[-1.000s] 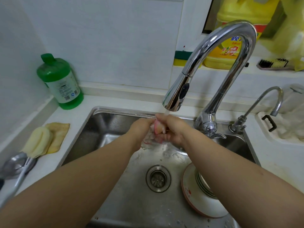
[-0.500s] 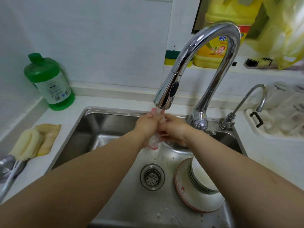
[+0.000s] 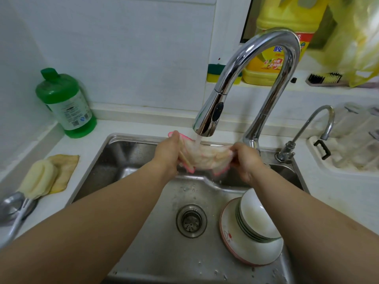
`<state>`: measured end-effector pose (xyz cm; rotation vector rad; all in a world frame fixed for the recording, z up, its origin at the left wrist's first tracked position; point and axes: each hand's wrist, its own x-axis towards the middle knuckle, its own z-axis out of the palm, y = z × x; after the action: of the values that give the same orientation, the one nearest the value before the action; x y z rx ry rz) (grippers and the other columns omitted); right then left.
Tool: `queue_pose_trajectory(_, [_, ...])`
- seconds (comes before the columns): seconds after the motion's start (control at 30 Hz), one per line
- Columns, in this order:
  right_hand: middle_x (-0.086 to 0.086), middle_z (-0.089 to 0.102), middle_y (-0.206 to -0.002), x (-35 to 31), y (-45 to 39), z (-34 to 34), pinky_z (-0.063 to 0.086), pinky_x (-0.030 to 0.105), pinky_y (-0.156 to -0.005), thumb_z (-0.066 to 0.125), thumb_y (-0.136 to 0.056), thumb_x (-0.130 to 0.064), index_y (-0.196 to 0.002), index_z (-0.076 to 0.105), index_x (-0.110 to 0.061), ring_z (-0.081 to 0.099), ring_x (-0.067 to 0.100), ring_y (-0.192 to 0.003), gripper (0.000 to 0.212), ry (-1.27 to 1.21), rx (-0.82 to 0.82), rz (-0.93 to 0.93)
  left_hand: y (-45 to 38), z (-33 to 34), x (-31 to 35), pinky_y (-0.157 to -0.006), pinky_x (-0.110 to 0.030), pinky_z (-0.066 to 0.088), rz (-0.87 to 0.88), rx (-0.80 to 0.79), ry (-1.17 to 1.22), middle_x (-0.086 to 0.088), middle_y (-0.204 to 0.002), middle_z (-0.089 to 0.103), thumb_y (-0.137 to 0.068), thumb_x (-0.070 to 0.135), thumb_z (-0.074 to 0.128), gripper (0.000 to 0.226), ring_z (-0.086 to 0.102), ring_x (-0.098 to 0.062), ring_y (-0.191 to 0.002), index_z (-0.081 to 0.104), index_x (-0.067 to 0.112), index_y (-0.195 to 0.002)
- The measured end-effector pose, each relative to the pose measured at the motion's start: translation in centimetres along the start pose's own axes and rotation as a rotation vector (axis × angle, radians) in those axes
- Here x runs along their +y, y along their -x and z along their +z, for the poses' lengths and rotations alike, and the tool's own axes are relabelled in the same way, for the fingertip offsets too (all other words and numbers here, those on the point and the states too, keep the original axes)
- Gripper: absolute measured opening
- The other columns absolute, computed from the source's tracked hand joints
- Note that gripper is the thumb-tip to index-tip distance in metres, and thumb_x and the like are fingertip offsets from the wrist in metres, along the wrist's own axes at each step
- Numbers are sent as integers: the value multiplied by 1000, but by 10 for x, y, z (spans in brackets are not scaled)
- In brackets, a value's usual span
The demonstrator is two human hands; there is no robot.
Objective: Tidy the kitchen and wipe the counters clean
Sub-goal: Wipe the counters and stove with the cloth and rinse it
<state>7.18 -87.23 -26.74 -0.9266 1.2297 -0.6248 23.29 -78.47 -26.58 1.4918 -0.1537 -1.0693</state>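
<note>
Since a moment ago you've pulled the bunched cloth (image 3: 205, 157) out wide: your left hand (image 3: 167, 153) and right hand (image 3: 245, 160) each grip one end, its long axis running left-right between them under the faucet (image 3: 207, 121) stream, above the sink (image 3: 127, 154).

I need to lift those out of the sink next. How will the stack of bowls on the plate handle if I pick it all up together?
The stack of bowls leans sideways on the plate, so it would probably slide or tip if lifted by the plate alone. Both look glazed and wet, so likely slippery. They look ceramic: probably heavy for their size, and breakable against the steel sink.
</note>
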Motion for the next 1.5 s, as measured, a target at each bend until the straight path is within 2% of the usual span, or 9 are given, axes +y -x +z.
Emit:
queue_pose_trajectory(0.2, [14,55,-79,16,0,15,48,32,-52,59,-79,7,-93,52,-12,56,25,-65,25,253,-279,-42,7,2,6,-67,-28,54,-22,-237,-3,-11,-84,65,-95,18,52,13,63,-21,-73,61,10,-92])
queue_pose_trajectory(0.33, [6,66,-109,35,-8,19,55,41,-86,76,-65,0,-131,50,-18,63,24,-99,73,774,-476,-149,10,1,10,-55,-23,54,92,-275,-22,-7,-82,66,-97,12,49,15,63,-18,-71,62,14,-89])
queue_pose_trajectory(0.43, [9,70,-90,36,-10,13,53,36,-84,69,-83,-21,-97,72,-6,64,24,-87,21,1117,-355,-199,6,-13,12,-70,-31,54,238,-115,-254,-8,-93,66,-96,19,52,12,63,-23,-84,64,15,-97])
queue_pose_trajectory(0.7, [12,65,-91,-2,2,16,54,34,-72,50,-95,-16,-102,58,-6,64,22,-80,15,44,-323,23,-18,-44,-11,-80,-39,55,308,138,-776,-15,-103,64,-95,45,46,44,63,-35,-95,63,5,-106])
queue_pose_trajectory(0.9, [10,66,-92,-12,3,27,54,40,-82,45,-100,-17,-106,53,-10,66,22,-84,12,-76,-311,-105,-12,-30,-18,-86,-30,53,-198,-499,-387,-14,-115,68,-81,35,69,51,65,-23,-103,60,2,-119])
queue_pose_trajectory(1.07, [12,64,-107,-6,-7,17,53,46,-92,48,-99,-20,-109,54,-13,64,25,-98,14,-27,-167,-101,-8,-22,-13,-57,-19,48,-17,-305,-421,-6,-95,58,-86,-5,58,28,54,-14,-70,56,18,-102])
queue_pose_trajectory(1.23, [21,63,-111,17,-11,7,55,49,-86,54,-95,-18,-108,54,-12,63,29,-89,14,345,20,-12,-11,-11,0,-68,-37,57,-18,-245,-80,-14,-106,54,-94,1,49,50,56,-20,-74,39,24,-137])
queue_pose_trajectory(1.4, [14,60,-126,31,-14,-1,54,44,-85,76,-77,-7,-142,36,-16,65,28,-99,77,246,-320,98,-7,-3,22,-62,-23,44,-19,-244,120,-6,-80,53,-92,-3,49,38,48,-11,-65,52,10,-128])
queue_pose_trajectory(1.5, [7,66,-112,40,-14,3,55,39,-86,82,-62,-7,-126,55,-17,65,27,-102,70,861,-397,6,-8,-8,29,-65,-23,44,27,-229,54,-11,-87,53,-86,-16,41,48,49,-15,-72,54,4,-128])
